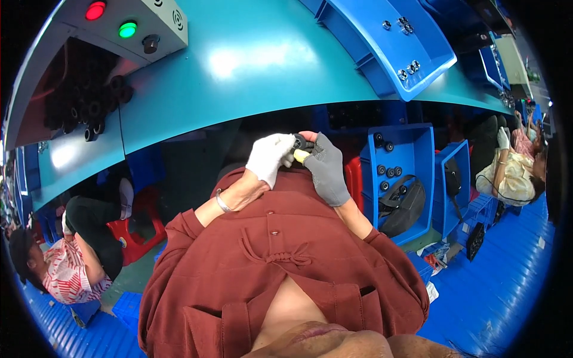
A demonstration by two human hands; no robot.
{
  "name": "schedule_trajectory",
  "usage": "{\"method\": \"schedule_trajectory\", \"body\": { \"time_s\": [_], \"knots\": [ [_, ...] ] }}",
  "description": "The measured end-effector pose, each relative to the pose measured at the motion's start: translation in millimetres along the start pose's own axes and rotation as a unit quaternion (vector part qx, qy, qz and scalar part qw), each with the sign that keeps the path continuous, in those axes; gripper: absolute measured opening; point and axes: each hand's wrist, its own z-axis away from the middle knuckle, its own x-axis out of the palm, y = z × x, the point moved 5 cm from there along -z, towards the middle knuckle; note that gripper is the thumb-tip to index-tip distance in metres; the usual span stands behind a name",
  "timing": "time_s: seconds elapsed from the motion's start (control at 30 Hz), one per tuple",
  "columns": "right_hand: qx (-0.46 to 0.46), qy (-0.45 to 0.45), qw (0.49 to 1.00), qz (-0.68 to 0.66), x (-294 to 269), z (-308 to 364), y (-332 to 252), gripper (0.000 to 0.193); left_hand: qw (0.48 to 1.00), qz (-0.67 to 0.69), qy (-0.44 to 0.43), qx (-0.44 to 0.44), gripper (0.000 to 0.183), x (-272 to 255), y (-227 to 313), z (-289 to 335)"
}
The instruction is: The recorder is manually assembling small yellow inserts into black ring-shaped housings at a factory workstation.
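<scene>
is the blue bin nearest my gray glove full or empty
Neither: the blue rectangular plastic bin holds round black wheels and a black bag, its bottom partly bare.

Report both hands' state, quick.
White-gloved left hand: closed, holding a small black wheel.
Gray-gloved right hand: closed on the same wheel.

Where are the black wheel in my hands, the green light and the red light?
Black wheel (299, 142): head view, on its visible round face.
Green light (128, 29): head view, middle of its lit cap.
Red light (95, 10): head view, middle of its lit cap.
</scene>
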Motion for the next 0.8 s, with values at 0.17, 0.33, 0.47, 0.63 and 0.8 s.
{"method": "schedule_trajectory", "body": {
  "time_s": [0.17, 0.33, 0.47, 0.63, 0.8],
  "knots": [
    [-0.044, 0.006, 0.999, 0.020, -8.5, -2.7, 3.3, 0.034, 1.000, -0.006, -0.006, 0.026, 0.018, 6.5, -3.5, -3.7],
    [-0.025, -0.028, 0.997, 0.070, -5.9, -1.7, -5.3, 0.036, 1.000, 0.022, -0.008, 0.020, 0.018, 4.2, -3.0, -0.8],
    [-0.018, -0.015, 1.000, -0.007, -15.6, 4.4, -1.5, 0.036, 0.990, -0.140, -0.001, 0.018, 0.020, 20.4, 18.4, 5.6],
    [-0.036, 0.022, 0.999, 0.025, -49.6, 4.3, -11.5, 0.031, 0.960, -0.279, -0.009, 0.013, 0.022, 22.4, 33.4, 13.5],
    [-0.152, 0.203, 0.967, 0.020, -132.4, -6.3, -17.9, 0.049, 0.912, -0.372, -0.011, 0.172, 0.021, 7.2, 85.0, 54.6]
  ]
}}
